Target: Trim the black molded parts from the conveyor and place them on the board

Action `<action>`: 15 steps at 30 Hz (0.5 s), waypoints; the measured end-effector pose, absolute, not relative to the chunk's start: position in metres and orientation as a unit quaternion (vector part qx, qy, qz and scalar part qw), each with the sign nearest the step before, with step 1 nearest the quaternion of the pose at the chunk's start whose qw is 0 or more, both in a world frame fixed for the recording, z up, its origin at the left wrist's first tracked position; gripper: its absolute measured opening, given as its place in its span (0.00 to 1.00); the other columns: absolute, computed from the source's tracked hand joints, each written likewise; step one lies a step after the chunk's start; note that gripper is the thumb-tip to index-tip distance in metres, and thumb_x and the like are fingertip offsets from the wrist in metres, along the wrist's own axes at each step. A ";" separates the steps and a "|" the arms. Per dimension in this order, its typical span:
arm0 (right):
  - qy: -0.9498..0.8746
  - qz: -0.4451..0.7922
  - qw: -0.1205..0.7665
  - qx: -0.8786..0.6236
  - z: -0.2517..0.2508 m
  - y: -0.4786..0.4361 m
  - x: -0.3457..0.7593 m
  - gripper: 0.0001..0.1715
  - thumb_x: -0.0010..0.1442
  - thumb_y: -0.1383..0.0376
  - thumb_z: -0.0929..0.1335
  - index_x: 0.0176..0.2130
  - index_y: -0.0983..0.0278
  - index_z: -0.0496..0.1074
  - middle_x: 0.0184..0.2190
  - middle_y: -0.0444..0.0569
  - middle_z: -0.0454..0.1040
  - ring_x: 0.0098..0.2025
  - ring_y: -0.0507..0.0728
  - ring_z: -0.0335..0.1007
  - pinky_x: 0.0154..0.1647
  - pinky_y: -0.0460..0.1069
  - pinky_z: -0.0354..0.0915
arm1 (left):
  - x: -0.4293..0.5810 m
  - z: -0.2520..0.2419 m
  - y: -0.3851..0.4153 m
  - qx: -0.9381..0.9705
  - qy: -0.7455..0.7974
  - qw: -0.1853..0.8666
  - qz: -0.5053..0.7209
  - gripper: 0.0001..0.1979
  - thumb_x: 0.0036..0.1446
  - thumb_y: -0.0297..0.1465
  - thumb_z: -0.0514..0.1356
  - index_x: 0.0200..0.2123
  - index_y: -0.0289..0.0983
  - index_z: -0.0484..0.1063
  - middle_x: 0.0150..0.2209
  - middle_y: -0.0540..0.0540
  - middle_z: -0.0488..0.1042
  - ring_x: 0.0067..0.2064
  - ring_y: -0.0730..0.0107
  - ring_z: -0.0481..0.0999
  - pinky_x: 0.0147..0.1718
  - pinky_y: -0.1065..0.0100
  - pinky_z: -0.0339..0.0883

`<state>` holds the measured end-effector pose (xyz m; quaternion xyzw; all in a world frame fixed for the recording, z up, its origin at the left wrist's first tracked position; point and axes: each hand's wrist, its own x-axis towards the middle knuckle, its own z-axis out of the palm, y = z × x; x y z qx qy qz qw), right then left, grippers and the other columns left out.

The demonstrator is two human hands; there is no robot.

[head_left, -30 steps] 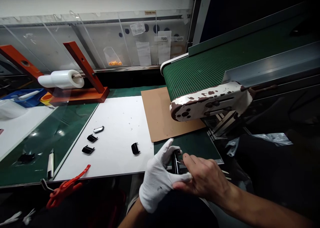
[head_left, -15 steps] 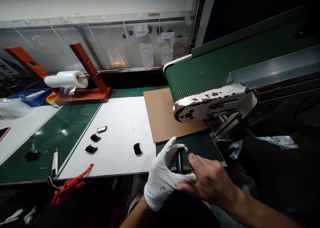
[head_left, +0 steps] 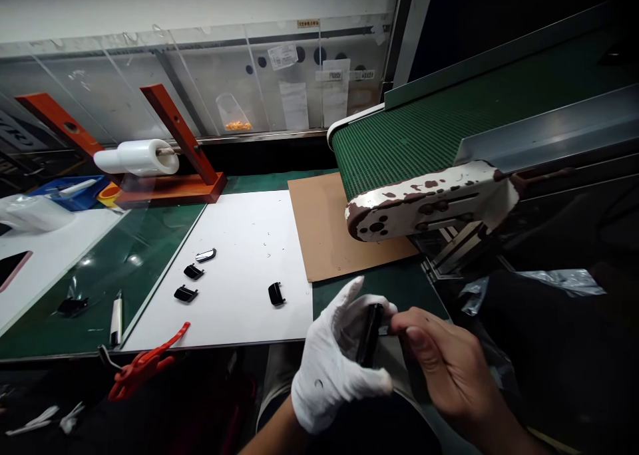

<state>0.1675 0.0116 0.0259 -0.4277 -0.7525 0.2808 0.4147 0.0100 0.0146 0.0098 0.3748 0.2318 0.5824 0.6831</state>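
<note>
Left hand (head_left: 333,365), white-gloved, closed around black glossy plastic part (head_left: 370,334), held tilted over near edge of green bench mat (head_left: 384,295). Right hand (head_left: 448,368) bare, half-closed at part's right side, contact unclear. Four similar parts (head_left: 276,294) lie on white board (head_left: 234,315), left.

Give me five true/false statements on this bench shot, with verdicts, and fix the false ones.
1. The left hand wears a white glove. True.
2. The right hand is gloved too. False: it is bare.
3. Four black parts lie on the white sheet. True.
4. The film roll sits in the blue tray. False: it is mounted on an orange stand.
5. The left hand holds a black part. True.
</note>
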 end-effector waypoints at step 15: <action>-0.828 0.135 0.325 -0.437 0.043 0.011 0.165 0.39 0.50 0.31 0.54 0.28 0.63 0.62 0.18 0.41 0.63 0.18 0.51 0.61 0.19 0.48 0.53 | -0.004 0.010 0.005 0.604 0.434 0.464 0.481 0.46 0.40 0.33 0.73 0.61 0.49 0.55 0.51 0.50 0.73 0.49 0.64 0.75 0.49 0.67 0.71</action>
